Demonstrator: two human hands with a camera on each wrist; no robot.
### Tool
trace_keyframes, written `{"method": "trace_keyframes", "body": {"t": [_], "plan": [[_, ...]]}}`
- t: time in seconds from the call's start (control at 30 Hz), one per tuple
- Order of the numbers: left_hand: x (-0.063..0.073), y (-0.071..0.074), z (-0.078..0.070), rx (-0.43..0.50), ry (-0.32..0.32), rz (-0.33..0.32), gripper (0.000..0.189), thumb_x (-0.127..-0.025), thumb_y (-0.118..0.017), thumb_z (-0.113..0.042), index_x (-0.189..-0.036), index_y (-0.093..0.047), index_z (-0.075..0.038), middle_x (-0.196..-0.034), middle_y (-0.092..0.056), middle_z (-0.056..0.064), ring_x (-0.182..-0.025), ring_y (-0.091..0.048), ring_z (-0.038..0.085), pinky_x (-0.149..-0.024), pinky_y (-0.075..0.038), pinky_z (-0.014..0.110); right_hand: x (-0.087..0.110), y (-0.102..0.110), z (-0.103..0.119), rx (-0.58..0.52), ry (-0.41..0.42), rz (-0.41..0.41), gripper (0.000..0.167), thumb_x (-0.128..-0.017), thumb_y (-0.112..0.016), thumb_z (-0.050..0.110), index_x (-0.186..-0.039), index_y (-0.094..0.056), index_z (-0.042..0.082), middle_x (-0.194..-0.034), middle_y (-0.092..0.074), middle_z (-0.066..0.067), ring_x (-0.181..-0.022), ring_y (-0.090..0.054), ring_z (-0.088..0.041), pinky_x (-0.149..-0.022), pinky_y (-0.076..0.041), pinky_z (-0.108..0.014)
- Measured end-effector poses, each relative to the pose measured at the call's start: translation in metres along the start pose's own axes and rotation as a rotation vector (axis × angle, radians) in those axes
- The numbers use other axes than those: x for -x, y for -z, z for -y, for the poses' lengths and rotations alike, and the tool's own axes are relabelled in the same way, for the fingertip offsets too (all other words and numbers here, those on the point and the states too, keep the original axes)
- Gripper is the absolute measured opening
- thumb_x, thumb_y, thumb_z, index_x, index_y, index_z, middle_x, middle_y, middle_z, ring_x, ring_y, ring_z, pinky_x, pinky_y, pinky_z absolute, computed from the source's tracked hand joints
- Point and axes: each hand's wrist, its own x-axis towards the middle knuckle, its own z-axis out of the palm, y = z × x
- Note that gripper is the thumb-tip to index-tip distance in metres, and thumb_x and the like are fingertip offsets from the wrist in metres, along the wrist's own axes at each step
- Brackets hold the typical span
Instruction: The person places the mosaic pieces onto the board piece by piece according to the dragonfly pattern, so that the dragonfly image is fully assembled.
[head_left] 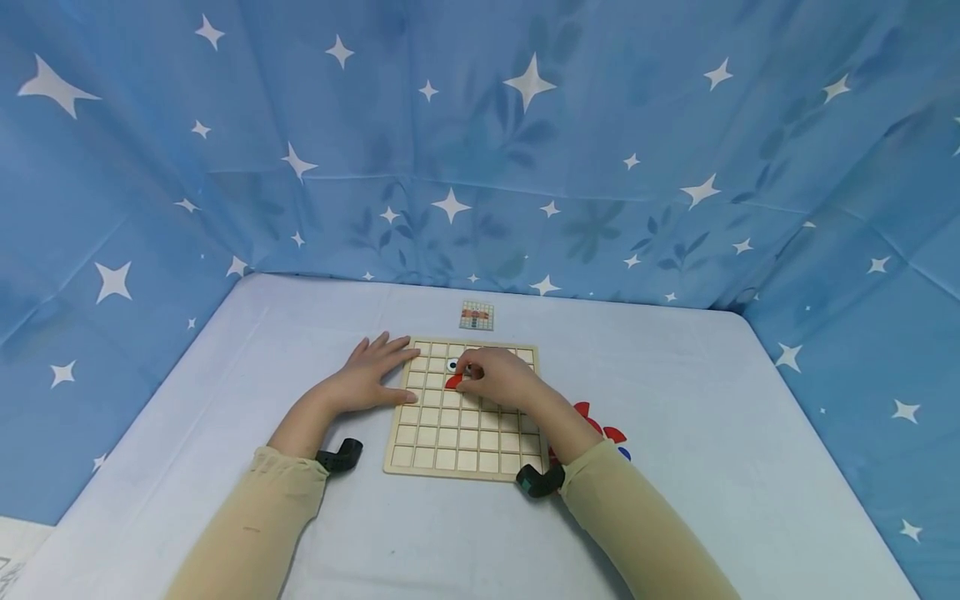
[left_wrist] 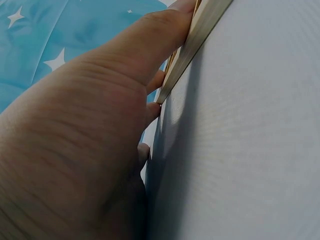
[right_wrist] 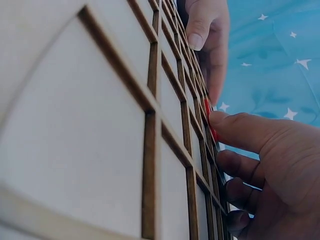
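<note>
A square wooden grid board lies flat on the table. My left hand rests at its left edge, fingers spread, with the thumb on the rim. Over the upper middle of the board, my right hand pinches a red piece at a grid cell with thumb and index finger. The right wrist view shows the thumb against the red piece, other fingers curled. Just above sits a white eye piece with a dark centre. Fingers hide part of the neighbouring cells.
A small picture card lies beyond the board. Several loose pieces, among them a red one and a blue one, lie right of the board, partly behind the right forearm. A blue star-patterned curtain stands behind the white table.
</note>
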Motion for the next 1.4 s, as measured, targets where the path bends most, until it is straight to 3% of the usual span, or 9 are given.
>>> {"method": "trace_keyframes", "body": {"t": [0.67, 0.9, 1.1, 1.4], "plan": [[-0.001, -0.001, 0.002, 0.017, -0.006, -0.008, 0.084, -0.084, -0.069, -0.059, -0.154, -0.037, -0.024, -0.165, -0.022, 0.006, -0.154, -0.005, 0.039, -0.122, 0.003, 0.060, 0.008, 0.008, 0.004, 0.008, 0.005, 0.028, 0.023, -0.095, -0.067, 0.031, -0.117, -0.066, 0.025, -0.087, -0.062, 0.008, -0.070, -0.055, -0.013, -0.066, -0.046, -0.029], [0.000, -0.001, 0.001, 0.014, -0.010, -0.002, 0.085, -0.084, -0.069, -0.059, -0.154, -0.036, -0.024, -0.166, -0.021, 0.005, -0.154, -0.004, 0.038, -0.123, 0.004, 0.059, 0.029, 0.035, -0.003, -0.026, -0.003, -0.009, 0.025, -0.097, -0.063, 0.029, -0.119, -0.067, 0.017, -0.092, -0.063, 0.004, -0.075, -0.054, -0.015, -0.069, -0.047, -0.031], [0.001, 0.001, 0.000, 0.005, -0.010, -0.002, 0.085, -0.084, -0.070, -0.057, -0.154, -0.037, -0.023, -0.165, -0.021, 0.006, -0.154, -0.005, 0.039, -0.123, 0.003, 0.059, 0.054, 0.058, -0.028, -0.018, -0.038, -0.042, 0.023, -0.097, -0.065, 0.030, -0.114, -0.069, 0.016, -0.092, -0.064, 0.003, -0.079, -0.054, -0.016, -0.069, -0.047, -0.031], [0.001, 0.002, -0.002, 0.007, -0.008, -0.004, 0.086, -0.084, -0.070, -0.058, -0.154, -0.037, -0.022, -0.165, -0.022, 0.008, -0.154, -0.005, 0.040, -0.122, 0.002, 0.061, 0.096, 0.080, -0.068, -0.035, -0.141, 0.007, 0.020, -0.095, -0.066, 0.027, -0.114, -0.069, 0.020, -0.101, -0.066, 0.003, -0.091, -0.056, -0.018, -0.077, -0.051, -0.031]]}}
